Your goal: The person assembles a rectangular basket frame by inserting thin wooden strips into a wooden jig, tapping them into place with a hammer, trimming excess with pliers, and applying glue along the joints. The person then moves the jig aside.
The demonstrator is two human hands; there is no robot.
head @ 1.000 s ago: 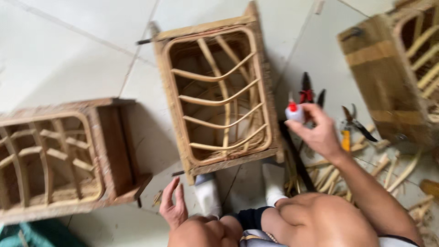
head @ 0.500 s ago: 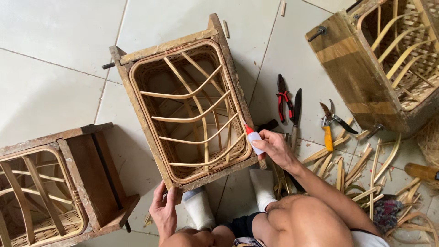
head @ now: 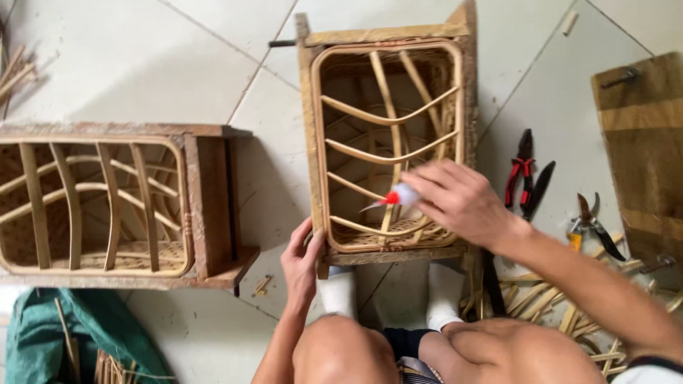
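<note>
Right hand (head: 462,203) closed around small glue bottle (head: 400,195), nozzle aimed toward nine o'clock at cane strips inside wooden frame (head: 388,142). Left hand (head: 302,259) gripping frame's seven o'clock corner.

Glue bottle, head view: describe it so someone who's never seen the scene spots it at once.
Start at the rattan frame box in the middle of the tiled floor, between the person's knees. Over its lower half, the right hand holds a small whitish glue bottle. Its red nozzle, aimed left at the cane slats, sets it apart from the red-handled pliers lying on the floor to the right.
</note>
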